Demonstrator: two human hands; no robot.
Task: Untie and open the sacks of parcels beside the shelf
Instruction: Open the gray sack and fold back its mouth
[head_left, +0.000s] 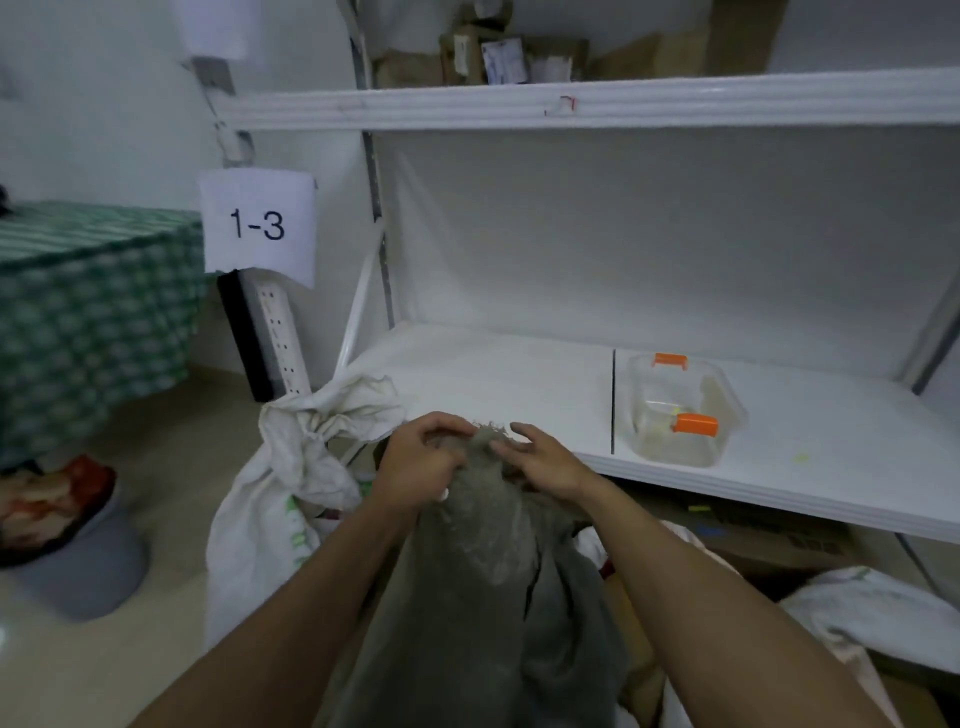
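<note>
The left hand (421, 460) has its fingers curled tight around the bunched neck of the grey sack (483, 597), just under the frayed top. The right hand (545, 460) lies on the other side of that neck, fingers nearly straight, tips touching the cloth and gripping nothing. The grey sack stands upright between both forearms, in front of the white shelf (493, 374). A white sack (291, 467) slumps just left of it. A clear container (680, 410) sits on the shelf to the right.

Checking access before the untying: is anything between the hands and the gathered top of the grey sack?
Nothing visible. The left hand grips the grey sack at its gathered top, the right hand touches it; the white sack lies left of them.
</note>
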